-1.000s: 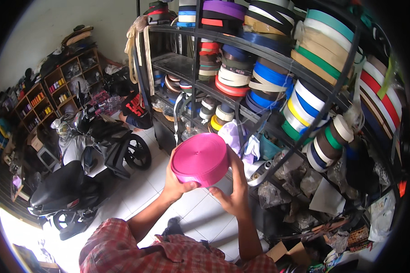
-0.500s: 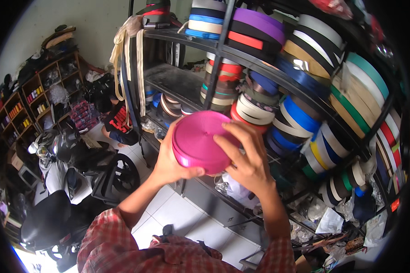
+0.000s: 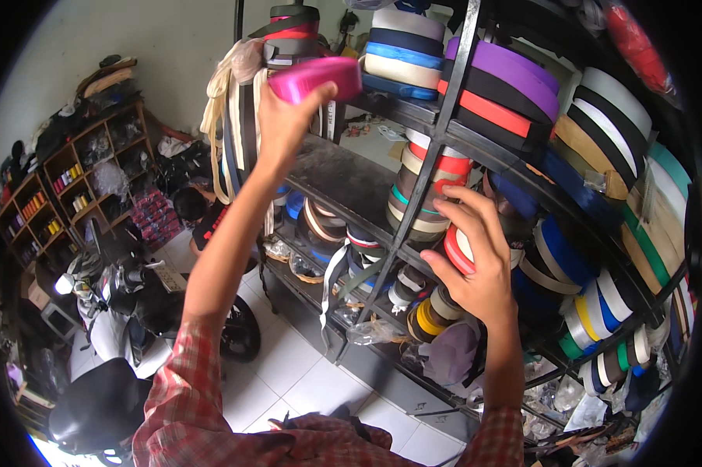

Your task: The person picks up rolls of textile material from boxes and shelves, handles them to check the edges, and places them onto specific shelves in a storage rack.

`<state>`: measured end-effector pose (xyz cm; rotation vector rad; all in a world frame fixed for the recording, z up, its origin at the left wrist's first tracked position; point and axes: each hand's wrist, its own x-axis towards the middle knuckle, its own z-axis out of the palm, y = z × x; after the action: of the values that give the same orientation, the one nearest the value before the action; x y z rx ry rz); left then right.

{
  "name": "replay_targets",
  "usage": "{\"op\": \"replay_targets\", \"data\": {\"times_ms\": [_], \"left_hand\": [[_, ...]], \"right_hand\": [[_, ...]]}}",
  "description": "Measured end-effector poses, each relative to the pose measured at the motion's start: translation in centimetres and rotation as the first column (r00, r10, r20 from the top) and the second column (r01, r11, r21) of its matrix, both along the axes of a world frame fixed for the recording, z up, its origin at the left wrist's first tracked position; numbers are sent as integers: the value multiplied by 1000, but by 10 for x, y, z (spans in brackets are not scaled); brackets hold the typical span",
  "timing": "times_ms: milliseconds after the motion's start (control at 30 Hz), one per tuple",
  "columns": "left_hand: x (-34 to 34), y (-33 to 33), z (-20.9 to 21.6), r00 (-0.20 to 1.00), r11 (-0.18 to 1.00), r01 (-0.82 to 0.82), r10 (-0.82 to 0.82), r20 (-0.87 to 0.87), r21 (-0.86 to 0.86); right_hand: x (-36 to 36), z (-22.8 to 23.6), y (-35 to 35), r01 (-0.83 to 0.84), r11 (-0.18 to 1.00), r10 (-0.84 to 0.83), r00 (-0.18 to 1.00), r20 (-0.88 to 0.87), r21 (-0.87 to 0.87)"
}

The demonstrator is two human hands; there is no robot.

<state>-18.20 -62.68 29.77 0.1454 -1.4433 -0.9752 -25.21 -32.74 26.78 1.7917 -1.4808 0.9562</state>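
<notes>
A roll of pink webbing (image 3: pixel 328 80) is gripped in my left hand (image 3: pixel 287 117), raised to the height of the rack's upper shelf. Just left of a white, blue and cream stack of webbing rolls (image 3: pixel 404 53), the pink roll overlaps the shelf's edge in view; whether it touches the shelf I cannot tell. My right hand (image 3: pixel 479 265) holds nothing, its fingers apart and curved. It hovers before the middle shelves, nearest to red, white and green webbing rolls (image 3: pixel 421 187).
A black metal rack (image 3: pixel 444 117) full of coloured webbing rolls spans the right. Cream straps (image 3: pixel 225 117) hang from its left end. On the left stand a motorbike (image 3: pixel 125 288) and a wooden cubby shelf (image 3: pixel 86 156) with thread spools. A person (image 3: pixel 203 218) crouches behind the motorbike.
The pink roll has gone from between both hands up and forward to the upper shelf, in my left hand alone. My right hand has let go and moved right. The view has shifted.
</notes>
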Motion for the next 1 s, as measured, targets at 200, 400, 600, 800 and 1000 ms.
{"op": "replay_targets", "data": {"times_ms": [200, 400, 600, 800, 1000], "left_hand": [[-75, -75, 36, 959, 965, -263, 259, 114, 19], [-116, -171, 20, 778, 881, -395, 472, 415, -261], [-114, -160, 40, 524, 845, -324, 534, 663, -425], [-92, -168, 56, 536, 868, -194, 483, 692, -456], [-100, -131, 88, 884, 790, -187, 394, 250, -585]], "right_hand": [[-25, -5, -7, -73, 996, 70, 996, 51, 59], [-37, -8, -20, -89, 990, 83, 995, 63, 108], [-38, 3, -41, -20, 981, 4, 996, 84, 191], [-17, 30, -84, -12, 990, -1, 996, 93, 139], [-39, 65, -104, 28, 967, 11, 988, 154, -252]]}}
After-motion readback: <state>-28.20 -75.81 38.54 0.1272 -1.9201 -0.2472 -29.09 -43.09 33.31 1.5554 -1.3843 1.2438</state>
